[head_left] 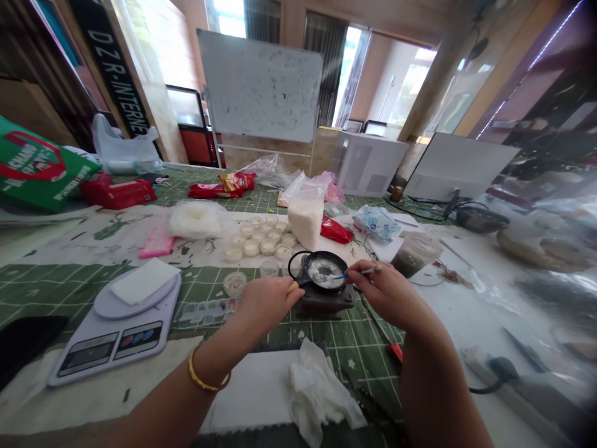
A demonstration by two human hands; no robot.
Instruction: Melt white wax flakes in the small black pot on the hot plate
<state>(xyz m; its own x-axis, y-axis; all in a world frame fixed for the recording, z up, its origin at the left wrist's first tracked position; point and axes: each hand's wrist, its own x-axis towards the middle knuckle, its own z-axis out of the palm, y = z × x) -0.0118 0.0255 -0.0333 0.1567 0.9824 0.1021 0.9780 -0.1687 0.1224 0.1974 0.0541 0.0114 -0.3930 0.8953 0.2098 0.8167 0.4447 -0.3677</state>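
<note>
A small black frying pan (pixel 344 260) sits on a dark, compact heater (pixel 321 303). White lumps (pixel 321 274) and some clear liquid lie inside it. My left hand (pixel 268 302) is closed around the pan's wooden handle (pixel 293 286). From the right, my right hand (pixel 380 289) pinches a thin stirring stick (pixel 339 277) whose bluish end reaches into the white lumps. Left of the pan stand several small clear cups (pixel 252 247) with pale contents. One more clear cup (pixel 234 284) is close to my left hand. A bag of white granules (pixel 305 218) stands behind the pan.
A kitchen scale (pixel 116 323) with a white sheet (pixel 145 280) on it is at left. Crumpled tissue (pixel 319 392) lies in front. A red-handled tool (pixel 395 352) rests near my right forearm. A jar (pixel 417 252), a power strip (pixel 489 367) and its cable are at right.
</note>
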